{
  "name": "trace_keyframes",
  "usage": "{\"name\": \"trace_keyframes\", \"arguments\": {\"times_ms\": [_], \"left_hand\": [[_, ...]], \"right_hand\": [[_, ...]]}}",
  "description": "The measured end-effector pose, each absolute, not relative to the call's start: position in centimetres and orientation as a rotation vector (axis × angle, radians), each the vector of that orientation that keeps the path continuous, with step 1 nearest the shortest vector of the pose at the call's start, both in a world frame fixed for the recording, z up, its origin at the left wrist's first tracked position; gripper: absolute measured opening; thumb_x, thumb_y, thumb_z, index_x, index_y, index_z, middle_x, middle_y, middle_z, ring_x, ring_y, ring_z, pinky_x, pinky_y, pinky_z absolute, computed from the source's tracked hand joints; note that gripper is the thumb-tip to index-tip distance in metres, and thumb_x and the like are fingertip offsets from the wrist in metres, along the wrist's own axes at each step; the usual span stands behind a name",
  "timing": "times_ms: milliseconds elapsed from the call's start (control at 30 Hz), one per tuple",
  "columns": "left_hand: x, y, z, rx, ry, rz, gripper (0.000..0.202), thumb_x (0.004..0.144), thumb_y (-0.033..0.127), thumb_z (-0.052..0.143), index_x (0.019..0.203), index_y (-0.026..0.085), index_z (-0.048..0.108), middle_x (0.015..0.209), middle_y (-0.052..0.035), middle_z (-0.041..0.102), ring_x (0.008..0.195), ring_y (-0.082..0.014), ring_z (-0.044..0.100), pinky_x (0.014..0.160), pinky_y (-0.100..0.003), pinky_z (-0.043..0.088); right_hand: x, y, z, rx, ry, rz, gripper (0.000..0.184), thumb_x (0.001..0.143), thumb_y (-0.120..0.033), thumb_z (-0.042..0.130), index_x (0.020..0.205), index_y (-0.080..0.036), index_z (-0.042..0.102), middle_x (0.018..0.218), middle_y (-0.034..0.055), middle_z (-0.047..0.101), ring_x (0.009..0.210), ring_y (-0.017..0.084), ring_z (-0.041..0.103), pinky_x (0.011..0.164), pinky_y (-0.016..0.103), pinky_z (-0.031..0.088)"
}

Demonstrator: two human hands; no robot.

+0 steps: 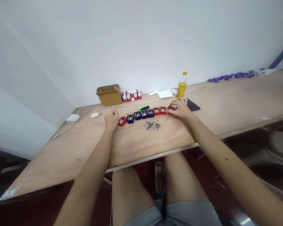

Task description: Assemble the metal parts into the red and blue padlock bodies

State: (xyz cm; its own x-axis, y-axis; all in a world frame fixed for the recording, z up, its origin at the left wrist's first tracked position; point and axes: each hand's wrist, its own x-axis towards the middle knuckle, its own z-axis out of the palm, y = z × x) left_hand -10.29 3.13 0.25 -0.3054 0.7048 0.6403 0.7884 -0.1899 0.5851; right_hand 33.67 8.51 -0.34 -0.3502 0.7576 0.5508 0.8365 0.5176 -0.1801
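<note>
A row of several small red and blue cases point(144, 114) with metal parts in them runs across the plywood table point(141, 147). My left hand point(111, 118) rests on the wood just left of the end red case point(122, 121), and nothing shows in it. My right hand point(180, 108) lies at the far end of the row, its fingertips on a red case point(170, 108). A loose heap of small metal parts point(152, 125) sits in front of the row, between my hands.
A green-handled screwdriver point(141, 108) lies behind the row. Beyond it are a cardboard box point(109, 95), several red-and-white boxes point(131, 95), white papers point(164, 94), and a yellow bottle point(181, 85). A black phone point(193, 104) lies by my right hand. A white cable point(73, 118) and purple items point(231, 76) lie farther out.
</note>
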Motion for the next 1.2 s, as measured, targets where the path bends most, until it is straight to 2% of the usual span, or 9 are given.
{"name": "trace_keyframes", "arguments": {"times_ms": [133, 300, 500, 667, 800, 900, 1000, 1100, 1200], "left_hand": [[-9.5, 3.0, -0.2, -1.753, -1.975, -1.626, 0.054, 0.106, 0.038, 0.044, 0.053, 0.023, 0.046, 0.055, -0.0034, 0.053, 0.06, -0.017, 0.052, 0.066, -0.034, 0.037], [-7.8, 2.8, -0.4, -1.73, -1.98, -1.673, 0.053, 0.104, 0.035, 0.046, 0.053, 0.023, 0.035, 0.05, 0.0007, 0.039, 0.055, -0.0135, 0.04, 0.06, -0.034, 0.029], [-7.2, 2.5, -0.1, -1.742, -1.864, -1.627, 0.052, 0.104, 0.035, 0.048, 0.057, 0.023, 0.028, 0.05, 0.0026, 0.029, 0.055, -0.0126, 0.029, 0.06, -0.035, 0.021], [-7.0, 2.5, -0.1, -1.859, -1.69, -1.565, 0.054, 0.105, 0.039, 0.047, 0.057, 0.023, 0.029, 0.051, 0.0029, 0.029, 0.054, -0.0127, 0.027, 0.061, -0.036, 0.021], [-6.3, 2.7, -0.3, -1.88, -1.589, -1.491, 0.052, 0.104, 0.038, 0.047, 0.056, 0.023, 0.031, 0.052, 0.0023, 0.034, 0.053, -0.013, 0.028, 0.061, -0.036, 0.023], [-5.5, 2.6, -0.1, -1.929, -1.486, -1.404, 0.046, 0.104, 0.036, 0.05, 0.06, 0.023, 0.04, 0.057, -0.0003, 0.046, 0.058, -0.0152, 0.039, 0.063, -0.034, 0.03], [-4.5, 2.2, 0.2, -2.068, -1.322, -1.326, 0.028, 0.104, 0.034, 0.054, 0.08, 0.022, 0.062, 0.081, -0.0072, 0.069, 0.078, -0.0202, 0.059, 0.078, -0.034, 0.045], [-3.2, 1.7, 0.3, -2.172, -1.219, -1.268, 0.019, 0.104, 0.034, 0.058, 0.1, 0.02, 0.07, 0.099, -0.0114, 0.075, 0.097, -0.0256, 0.066, 0.093, -0.04, 0.052], [-2.1, 1.4, 0.2, -2.268, -1.153, -1.154, 0.025, 0.102, 0.034, 0.063, 0.12, 0.019, 0.072, 0.115, -0.013, 0.077, 0.112, -0.0293, 0.067, 0.104, -0.047, 0.052]], "right_hand": [[32.1, 8.3, -0.2, -1.15, -2.23, -0.234, 0.038, 0.098, -0.058, 0.065, 0.09, -0.023, 0.074, 0.109, 0.0116, 0.077, 0.121, 0.04, 0.055, 0.103, 0.055, 0.035], [30.7, 8.7, -0.8, -1.158, -2.367, -0.285, 0.049, 0.095, -0.062, 0.068, 0.123, -0.022, 0.071, 0.133, 0.0155, 0.071, 0.127, 0.044, 0.05, 0.102, 0.053, 0.037], [30.3, 9.4, -0.9, -1.242, -2.471, -0.264, 0.047, 0.102, -0.057, 0.057, 0.129, -0.02, 0.07, 0.122, 0.0194, 0.074, 0.116, 0.042, 0.057, 0.103, 0.054, 0.036], [30.3, 9.3, -0.6, -1.209, -2.449, -0.199, 0.049, 0.098, -0.055, 0.063, 0.131, -0.02, 0.067, 0.13, 0.0186, 0.072, 0.118, 0.042, 0.056, 0.103, 0.054, 0.037], [30.3, 8.8, -0.3, -1.109, -2.392, -0.173, 0.05, 0.097, -0.05, 0.065, 0.139, -0.022, 0.062, 0.143, 0.016, 0.067, 0.126, 0.041, 0.055, 0.105, 0.053, 0.038], [30.0, 8.3, 0.1, -1.052, -2.347, -0.186, 0.053, 0.098, -0.047, 0.063, 0.145, -0.023, 0.058, 0.148, 0.0156, 0.063, 0.129, 0.041, 0.054, 0.107, 0.052, 0.037], [29.4, 7.6, 0.5, -0.988, -2.327, -0.215, 0.05, 0.101, -0.049, 0.062, 0.144, -0.023, 0.059, 0.15, 0.0161, 0.062, 0.128, 0.04, 0.055, 0.108, 0.052, 0.038], [28.3, 6.8, 0.6, -0.899, -2.342, -0.247, 0.049, 0.103, -0.048, 0.061, 0.146, -0.024, 0.059, 0.149, 0.0166, 0.062, 0.13, 0.04, 0.056, 0.107, 0.053, 0.039], [26.9, 5.9, 0.2, -0.799, -2.382, -0.267, 0.049, 0.106, -0.044, 0.06, 0.152, -0.027, 0.055, 0.151, 0.0167, 0.063, 0.132, 0.039, 0.059, 0.106, 0.053, 0.04]]}}
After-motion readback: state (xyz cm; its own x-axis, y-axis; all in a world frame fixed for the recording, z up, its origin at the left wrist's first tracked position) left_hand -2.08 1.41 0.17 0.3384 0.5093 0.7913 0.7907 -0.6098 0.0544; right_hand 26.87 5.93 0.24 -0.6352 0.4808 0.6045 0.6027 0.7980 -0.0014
